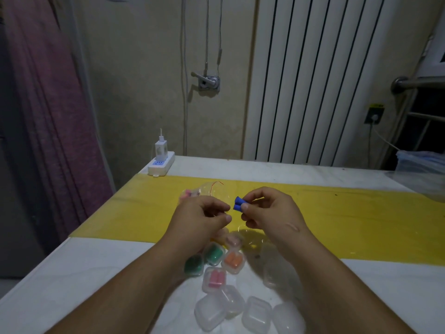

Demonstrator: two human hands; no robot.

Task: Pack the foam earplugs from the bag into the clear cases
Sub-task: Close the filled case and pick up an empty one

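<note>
Pinching two blue earplugs [239, 204] between thumb and forefinger, your right hand [267, 210] sits over the yellow strip [349, 220]. At its 9 o'clock, your left hand [201, 219] is curled; whether it grips the clear bag [207, 190] cannot be told. Filled and empty clear cases [213, 254] lie at 6 o'clock.

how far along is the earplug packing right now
Done: at least four filled cases hold green, orange and pink plugs. In hand: the right hand pinches two blue earplugs, and the left hand holds the bag, where pink earplugs remain. Left: several empty cases at the near edge are unfilled.
</note>
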